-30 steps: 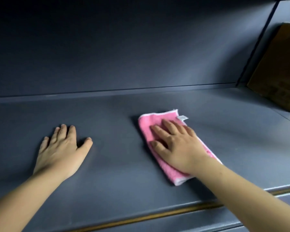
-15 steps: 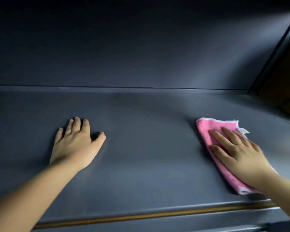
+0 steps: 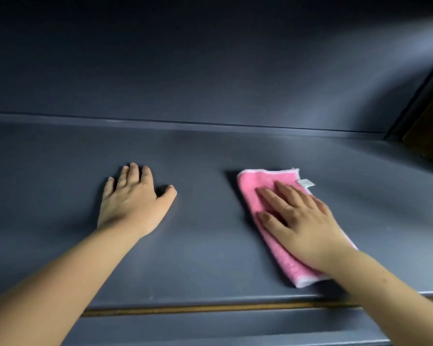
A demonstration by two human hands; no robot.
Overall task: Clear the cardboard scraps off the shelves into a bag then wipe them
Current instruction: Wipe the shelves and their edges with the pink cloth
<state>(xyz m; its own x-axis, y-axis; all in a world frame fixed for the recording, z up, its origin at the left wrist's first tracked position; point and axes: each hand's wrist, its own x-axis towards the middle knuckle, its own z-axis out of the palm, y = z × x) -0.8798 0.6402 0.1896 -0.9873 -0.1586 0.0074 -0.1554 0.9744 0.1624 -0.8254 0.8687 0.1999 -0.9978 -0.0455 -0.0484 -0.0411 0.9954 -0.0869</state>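
Wiping is proceeding: the right hand (image 3: 300, 221), fingers flat, is pressing the cloth (image 3: 255, 196) onto the shelf (image 3: 210, 258); the left hand (image 3: 133, 203) is resting flat beside the cloth. No scraps are showing.

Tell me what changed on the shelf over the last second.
The right hand, flat on the pink cloth, swept it to the right, away from the left hand, then back left, so the gap between them is narrow again. Nothing was taken hold of or let go. The left hand stayed pressed flat on the shelf, and the cloth stayed folded under the right palm.
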